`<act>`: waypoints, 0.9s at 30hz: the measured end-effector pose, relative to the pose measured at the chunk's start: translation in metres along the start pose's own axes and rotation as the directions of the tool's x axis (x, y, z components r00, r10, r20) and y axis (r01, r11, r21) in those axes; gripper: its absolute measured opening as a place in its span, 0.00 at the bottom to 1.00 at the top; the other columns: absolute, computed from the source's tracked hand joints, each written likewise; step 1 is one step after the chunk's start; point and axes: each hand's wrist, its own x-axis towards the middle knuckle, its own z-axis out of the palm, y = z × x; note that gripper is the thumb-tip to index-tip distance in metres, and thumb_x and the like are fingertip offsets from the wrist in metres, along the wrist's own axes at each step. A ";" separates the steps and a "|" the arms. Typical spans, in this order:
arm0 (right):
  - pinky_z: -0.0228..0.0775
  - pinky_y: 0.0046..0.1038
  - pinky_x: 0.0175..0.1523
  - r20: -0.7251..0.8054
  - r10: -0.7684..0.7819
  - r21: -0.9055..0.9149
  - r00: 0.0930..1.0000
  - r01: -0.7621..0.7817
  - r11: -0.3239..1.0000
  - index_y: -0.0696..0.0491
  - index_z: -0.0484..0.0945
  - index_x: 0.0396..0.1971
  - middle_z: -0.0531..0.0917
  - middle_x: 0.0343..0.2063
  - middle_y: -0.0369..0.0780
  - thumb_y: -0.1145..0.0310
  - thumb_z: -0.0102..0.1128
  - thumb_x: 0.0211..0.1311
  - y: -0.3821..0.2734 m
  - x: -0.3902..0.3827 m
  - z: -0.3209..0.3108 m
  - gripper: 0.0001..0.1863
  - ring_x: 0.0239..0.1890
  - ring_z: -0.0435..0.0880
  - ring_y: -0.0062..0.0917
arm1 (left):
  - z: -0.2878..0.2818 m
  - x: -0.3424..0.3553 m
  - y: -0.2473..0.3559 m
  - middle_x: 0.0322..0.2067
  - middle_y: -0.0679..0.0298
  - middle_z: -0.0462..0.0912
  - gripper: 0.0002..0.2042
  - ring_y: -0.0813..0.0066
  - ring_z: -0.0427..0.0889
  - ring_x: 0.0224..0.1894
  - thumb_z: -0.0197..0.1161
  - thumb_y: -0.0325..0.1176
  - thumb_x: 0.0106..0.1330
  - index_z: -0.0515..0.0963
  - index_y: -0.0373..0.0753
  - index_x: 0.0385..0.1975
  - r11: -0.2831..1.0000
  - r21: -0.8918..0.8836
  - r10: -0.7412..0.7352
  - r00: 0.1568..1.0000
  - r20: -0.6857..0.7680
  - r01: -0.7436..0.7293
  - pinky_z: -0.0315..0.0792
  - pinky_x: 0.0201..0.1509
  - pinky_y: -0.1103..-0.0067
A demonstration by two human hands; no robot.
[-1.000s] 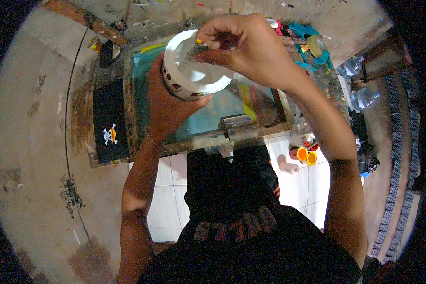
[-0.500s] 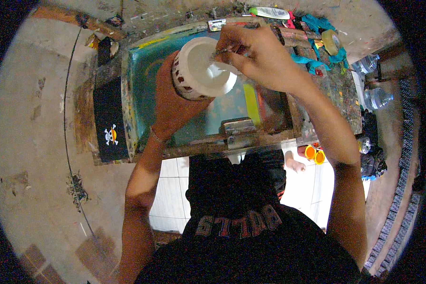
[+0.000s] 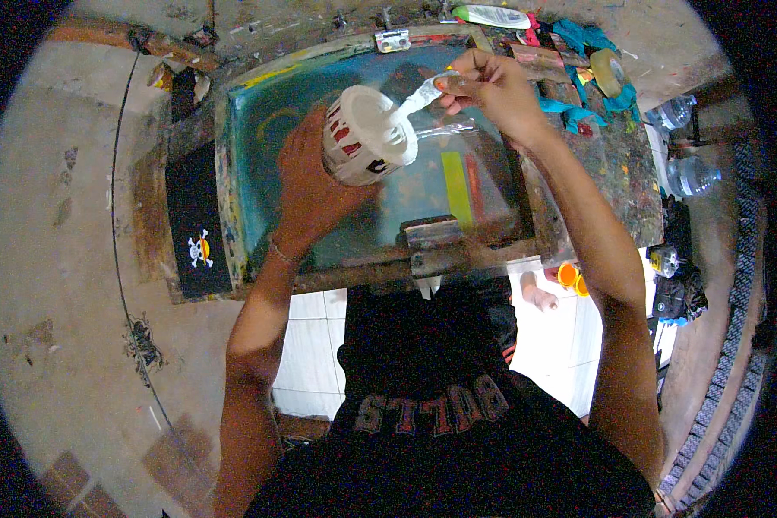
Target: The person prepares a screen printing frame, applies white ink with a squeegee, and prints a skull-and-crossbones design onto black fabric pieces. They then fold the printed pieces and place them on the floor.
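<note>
My left hand (image 3: 311,186) grips a white tub (image 3: 347,142) with dark red markings, tilted above a teal screen-printing frame (image 3: 268,216) that has yellow and red strips. My right hand (image 3: 492,91) pinches a stirring tool (image 3: 419,99) coated in thick white paste, its lower end reaching into the tub's white contents. A small metal clamp or block (image 3: 433,246) sits at the frame's near edge. Left of the frame lies a black cloth (image 3: 197,198) printed with a skull in a yellow hat.
Teal cloth strips (image 3: 574,39), a tape roll (image 3: 607,73) and a white-green bottle (image 3: 492,15) lie at the back right. Water jugs (image 3: 691,175) stand right of the worn bench (image 3: 613,207). Orange containers (image 3: 568,276) and a bare foot (image 3: 542,298) show below.
The tub has moved down and tilted toward me, showing more of its side. My right hand has moved up and right, lifting the white-coated tool into view.
</note>
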 end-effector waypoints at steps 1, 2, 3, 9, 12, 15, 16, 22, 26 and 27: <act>0.78 0.21 0.32 -0.005 0.012 0.008 1.000 -0.012 1.000 0.57 0.81 0.30 0.85 0.25 0.38 0.70 0.69 0.61 0.000 0.001 -0.004 0.07 0.25 0.84 0.19 | -0.001 -0.001 0.000 0.58 0.51 0.75 0.51 0.54 0.75 0.60 0.86 0.43 0.35 0.64 0.36 0.63 1.000 0.015 -0.006 1.000 0.009 0.006 0.70 0.64 0.62; 0.78 0.21 0.32 -0.009 0.009 0.015 1.000 -0.009 1.000 0.57 0.81 0.31 0.85 0.25 0.38 0.70 0.69 0.61 -0.001 0.001 -0.007 0.07 0.26 0.84 0.19 | -0.002 -0.003 0.001 0.57 0.51 0.75 0.51 0.54 0.75 0.59 0.86 0.43 0.35 0.64 0.36 0.63 0.999 0.031 -0.008 1.000 0.013 0.008 0.70 0.64 0.62; 0.78 0.21 0.32 -0.026 0.022 0.005 0.999 -0.022 1.000 0.57 0.81 0.31 0.85 0.25 0.38 0.70 0.69 0.61 -0.001 0.002 -0.010 0.07 0.26 0.84 0.20 | -0.003 -0.003 0.001 0.57 0.51 0.75 0.51 0.54 0.75 0.59 0.86 0.43 0.36 0.64 0.36 0.63 0.999 0.042 -0.012 1.000 0.019 0.011 0.70 0.63 0.62; 0.80 0.22 0.38 -0.038 0.071 -0.024 0.997 -0.072 0.997 0.58 0.80 0.37 0.85 0.33 0.39 0.72 0.64 0.65 -0.006 -0.001 -0.031 0.06 0.32 0.85 0.20 | -0.007 -0.006 0.000 0.55 0.50 0.77 0.50 0.53 0.77 0.57 0.86 0.44 0.36 0.66 0.35 0.61 0.996 0.088 -0.030 0.998 0.047 0.026 0.72 0.62 0.62; 0.80 0.21 0.38 -0.081 0.052 -0.039 0.995 -0.055 0.998 0.58 0.80 0.36 0.85 0.32 0.39 0.72 0.64 0.65 -0.006 -0.004 -0.041 0.05 0.32 0.85 0.20 | -0.005 -0.006 -0.001 0.55 0.50 0.78 0.49 0.52 0.78 0.56 0.86 0.44 0.36 0.67 0.34 0.61 0.993 0.118 -0.035 0.998 0.061 0.028 0.73 0.61 0.62; 0.82 0.24 0.39 -0.065 0.019 -0.059 0.998 -0.023 0.998 0.60 0.81 0.38 0.86 0.33 0.40 0.70 0.65 0.65 -0.005 -0.007 -0.054 0.08 0.33 0.86 0.23 | -0.003 -0.007 -0.002 0.53 0.50 0.79 0.48 0.52 0.79 0.55 0.86 0.44 0.35 0.68 0.35 0.60 0.975 0.220 -0.024 0.998 0.052 0.012 0.73 0.60 0.62; 0.82 0.24 0.39 -0.066 0.018 -0.079 0.998 -0.023 0.997 0.60 0.81 0.38 0.86 0.33 0.40 0.70 0.65 0.65 -0.004 -0.008 -0.058 0.08 0.33 0.86 0.23 | -0.003 -0.007 -0.003 0.53 0.50 0.79 0.48 0.52 0.79 0.55 0.86 0.44 0.35 0.68 0.35 0.60 0.965 0.262 -0.019 0.999 0.046 0.006 0.73 0.60 0.61; 0.83 0.24 0.41 -0.108 0.032 -0.100 0.994 -0.043 0.994 0.59 0.80 0.37 0.85 0.33 0.40 0.71 0.63 0.66 0.003 -0.012 -0.079 0.07 0.33 0.86 0.23 | -0.005 -0.007 -0.007 0.52 0.50 0.79 0.49 0.50 0.78 0.54 0.85 0.43 0.33 0.69 0.36 0.60 0.983 0.176 -0.074 0.994 0.082 0.059 0.73 0.59 0.61; 0.83 0.24 0.41 -0.095 0.032 -0.081 0.995 -0.039 0.996 0.59 0.80 0.37 0.85 0.32 0.40 0.72 0.64 0.65 0.005 -0.012 -0.081 0.06 0.33 0.86 0.23 | -0.005 -0.007 -0.008 0.53 0.51 0.79 0.48 0.51 0.78 0.55 0.85 0.43 0.34 0.69 0.36 0.60 0.968 0.250 -0.032 0.999 0.038 0.021 0.73 0.60 0.61; 0.83 0.24 0.41 -0.108 0.040 -0.092 0.993 -0.050 0.995 0.59 0.80 0.37 0.85 0.32 0.40 0.72 0.64 0.65 0.005 -0.012 -0.079 0.06 0.33 0.86 0.23 | -0.006 -0.008 -0.008 0.53 0.51 0.79 0.48 0.51 0.78 0.55 0.85 0.42 0.35 0.69 0.36 0.60 0.969 0.246 -0.031 0.999 0.036 0.021 0.73 0.60 0.61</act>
